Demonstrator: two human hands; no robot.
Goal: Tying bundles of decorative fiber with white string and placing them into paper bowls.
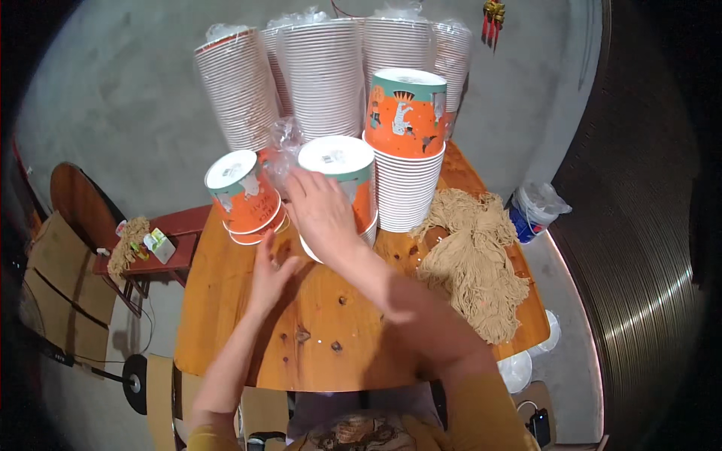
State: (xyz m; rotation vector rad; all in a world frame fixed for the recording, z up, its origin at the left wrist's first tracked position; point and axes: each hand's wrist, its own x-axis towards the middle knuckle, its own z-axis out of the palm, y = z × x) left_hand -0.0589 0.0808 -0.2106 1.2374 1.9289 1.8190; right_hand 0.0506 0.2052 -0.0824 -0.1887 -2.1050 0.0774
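My right hand (323, 213) lies with its fingers stretched out against the near left side of the middle stack of upside-down paper tubs (364, 188), which are orange and green with white bases. My left hand (271, 279) is lower and to the left, fingers apart and nothing in them. It is nearest to a short stack of upside-down paper tubs (248, 201) at the left, just apart from it. Behind and right of the middle stack rises a taller stack of upside-down paper tubs (406, 113). Crumpled clear plastic (283, 154) sits between the left and middle stacks.
Tall plastic-wrapped stacks of white-rimmed tubs (320, 79) line the back of the wooden table (301, 353). A tan bundle of stringy yarn (477, 263) lies on its right side. A blue and white bucket (530, 214) stands beyond the right edge; a red bench (177, 252) is at left.
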